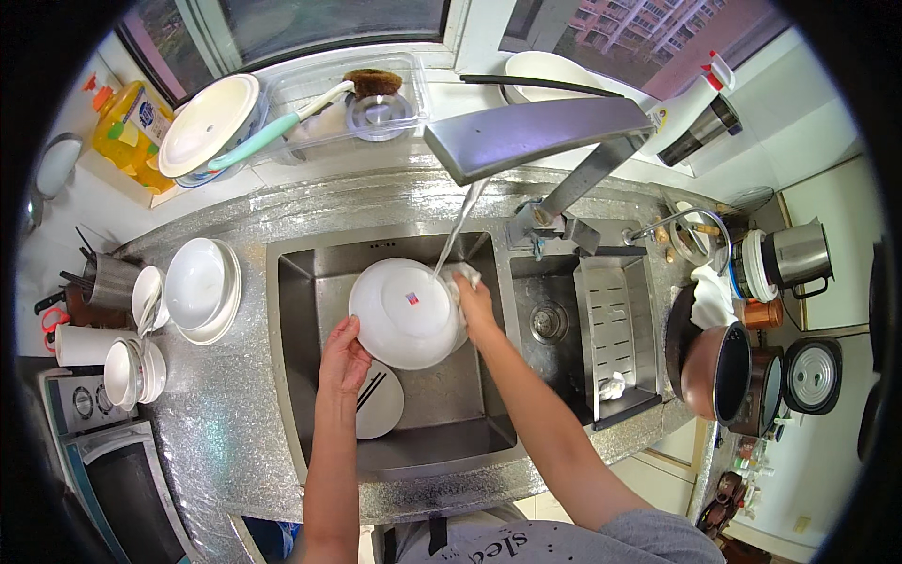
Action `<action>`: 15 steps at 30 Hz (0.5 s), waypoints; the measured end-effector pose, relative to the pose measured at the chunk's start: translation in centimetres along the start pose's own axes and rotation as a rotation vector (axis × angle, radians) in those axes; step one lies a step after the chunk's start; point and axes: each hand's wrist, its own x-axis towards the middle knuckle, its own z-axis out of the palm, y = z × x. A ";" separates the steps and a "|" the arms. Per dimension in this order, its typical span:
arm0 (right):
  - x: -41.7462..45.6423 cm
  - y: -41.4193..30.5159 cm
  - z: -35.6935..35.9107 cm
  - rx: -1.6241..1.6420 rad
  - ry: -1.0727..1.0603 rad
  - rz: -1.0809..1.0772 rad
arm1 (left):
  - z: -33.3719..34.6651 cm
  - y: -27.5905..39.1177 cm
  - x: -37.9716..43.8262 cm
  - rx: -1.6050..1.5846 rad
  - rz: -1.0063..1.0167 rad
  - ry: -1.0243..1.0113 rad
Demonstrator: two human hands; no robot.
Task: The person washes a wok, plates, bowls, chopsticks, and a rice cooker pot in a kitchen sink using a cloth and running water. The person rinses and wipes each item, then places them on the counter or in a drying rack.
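Note:
My left hand [345, 356] grips the left rim of a white bowl [394, 335], which is turned so its underside, with a small coloured mark, faces up. On the bowl's right side, my right hand [476, 303] presses a whitish cloth [465, 273] against it. Water [461, 218] runs from the square-edged faucet [539, 137] onto the bowl's far right edge. The bowl is held inside the large steel sink basin [451, 451]. Below it, a white plate [380, 416] lies on the basin floor with dark chopsticks [370, 391] across it, partly hidden by my left hand.
White bowls and plates [201, 282] are stacked on the left counter, near smaller bowls [123, 374]. Right of the basin are a small drain basin [548, 321] and a slotted steel basket [613, 310]. A brown pot [705, 374] stands farther right. A clear tray [416, 92] holds a brush [310, 109].

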 end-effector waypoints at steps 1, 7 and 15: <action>-0.7 1.9 -0.3 0.026 0.046 -0.084 | 0.1 0.0 0.0 -0.020 0.027 0.045; -9.6 3.6 1.3 -0.243 0.054 -0.458 | 2.2 -3.1 -0.3 -0.045 0.174 0.205; -10.5 0.8 3.6 -0.392 -0.086 -0.854 | 2.8 -5.0 -0.1 0.138 0.248 0.174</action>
